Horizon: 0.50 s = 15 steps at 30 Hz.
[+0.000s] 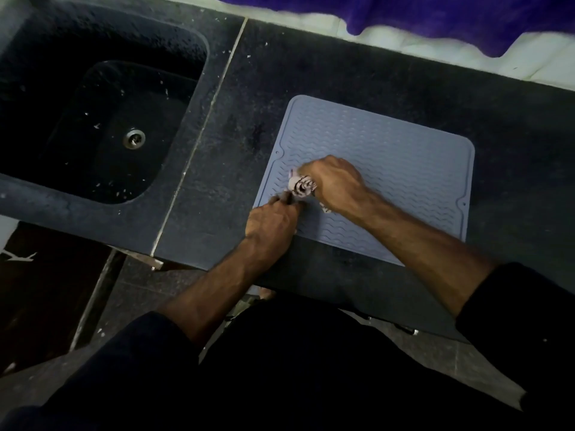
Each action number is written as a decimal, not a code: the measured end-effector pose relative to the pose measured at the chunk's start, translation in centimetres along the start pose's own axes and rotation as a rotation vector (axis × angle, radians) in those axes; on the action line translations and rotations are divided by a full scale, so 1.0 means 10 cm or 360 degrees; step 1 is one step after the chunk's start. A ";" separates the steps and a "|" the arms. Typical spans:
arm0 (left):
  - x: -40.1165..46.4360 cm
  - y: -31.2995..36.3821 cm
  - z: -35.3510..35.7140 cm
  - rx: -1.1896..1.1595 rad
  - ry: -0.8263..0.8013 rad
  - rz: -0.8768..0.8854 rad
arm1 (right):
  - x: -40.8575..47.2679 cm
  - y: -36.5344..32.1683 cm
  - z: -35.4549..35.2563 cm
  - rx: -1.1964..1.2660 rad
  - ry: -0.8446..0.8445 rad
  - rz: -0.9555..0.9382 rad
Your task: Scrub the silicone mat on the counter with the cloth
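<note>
A pale blue-grey silicone mat [389, 163] with wavy ridges lies flat on the dark stone counter [311, 73]. My right hand [336, 181] rests on the mat's left part, closed around a bunched pale patterned cloth [301, 186] that presses on the mat. My left hand [270, 222] sits at the mat's near-left corner, its fingers pinched at the mat's edge just below the cloth. Most of the cloth is hidden under my right hand.
A dark stone sink [102, 126] with a metal drain [134, 139] lies to the left, beyond a pale seam in the counter. Purple fabric [435, 17] hangs along the white wall at the back. The counter's front edge runs just below the mat.
</note>
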<state>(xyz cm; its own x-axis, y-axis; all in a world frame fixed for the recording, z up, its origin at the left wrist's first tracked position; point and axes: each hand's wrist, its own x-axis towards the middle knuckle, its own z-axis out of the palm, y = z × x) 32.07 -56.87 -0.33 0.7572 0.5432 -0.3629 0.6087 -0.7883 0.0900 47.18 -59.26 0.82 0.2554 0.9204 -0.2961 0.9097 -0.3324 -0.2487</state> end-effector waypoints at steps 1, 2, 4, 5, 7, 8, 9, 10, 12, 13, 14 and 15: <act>0.00 0.00 0.01 0.0020 -0.0013 0.0006 | -0.05 0.03 0.01 -0.0029 -0.0023 0.0012; 0.02 -0.01 0.01 0.0037 -0.0023 0.0009 | -0.08 0.02 0.03 -0.0087 -0.0066 0.0010; 0.03 -0.02 0.01 0.0051 -0.0063 0.0014 | -0.17 0.03 0.11 -0.0204 -0.0075 -0.0052; 0.04 -0.03 0.01 0.0052 -0.0073 0.0016 | -0.19 0.05 0.11 -0.0237 -0.0084 -0.0052; 0.04 -0.03 0.00 0.0060 -0.0080 0.0020 | -0.26 0.15 0.06 -0.0213 -0.0120 -0.0006; 0.05 -0.03 0.00 0.0064 -0.0090 0.0024 | -0.27 0.19 0.02 -0.0138 -0.0088 0.0036; 0.05 -0.03 -0.01 0.0074 -0.0102 0.0030 | -0.28 0.24 -0.01 -0.0056 -0.0027 0.0087; 0.05 -0.03 -0.02 0.0082 -0.0111 0.0039 | -0.29 0.28 -0.03 0.0015 0.0056 0.0123; 0.05 -0.02 -0.02 0.0092 -0.0125 0.0038 | -0.32 0.30 0.01 0.0021 0.0129 0.0127; 0.05 -0.02 -0.03 0.0097 -0.0132 0.0037 | -0.36 0.29 0.05 -0.0044 0.0104 0.0108; 0.05 -0.03 -0.03 0.0100 -0.0135 0.0042 | -0.40 0.28 0.10 -0.0120 0.0071 0.0071; 0.05 -0.03 -0.03 0.0100 -0.0132 0.0049 | -0.44 0.28 0.13 -0.0178 0.0050 0.0032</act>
<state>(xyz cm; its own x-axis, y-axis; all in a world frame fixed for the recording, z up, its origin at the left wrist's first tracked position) 32.32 -56.25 -0.24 0.7516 0.4944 -0.4366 0.5672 -0.8224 0.0450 48.18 -64.52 0.18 0.2824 0.9204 -0.2706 0.9348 -0.3273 -0.1380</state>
